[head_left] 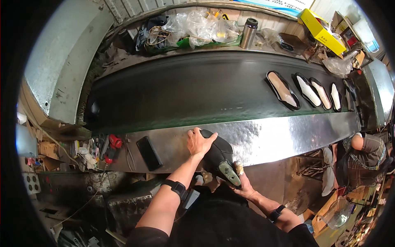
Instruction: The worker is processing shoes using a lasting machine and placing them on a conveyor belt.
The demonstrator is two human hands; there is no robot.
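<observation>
A black shoe upper (217, 151) stretched over a pale green shoe last (228, 172) is held at the near edge of the metal ledge (263, 142). My left hand (198, 142) is closed over the toe end, its thumb lying across the black material. The heel end rests in my right hand (246, 186), whose thumb wears a tan wrapping and presses along the side of the last. Most of the right fingers are hidden beneath it. Left of my left hand, a black phone (149, 153) lies on the ledge.
Beyond the ledge runs a dark conveyor belt (177, 90) with several black shoe uppers (284, 89) at its right. A steel flask (249, 33) and a yellow box (323, 31) stand behind it. Red-handled tools (113, 146) lie left. Another person (366, 154) is at the far right.
</observation>
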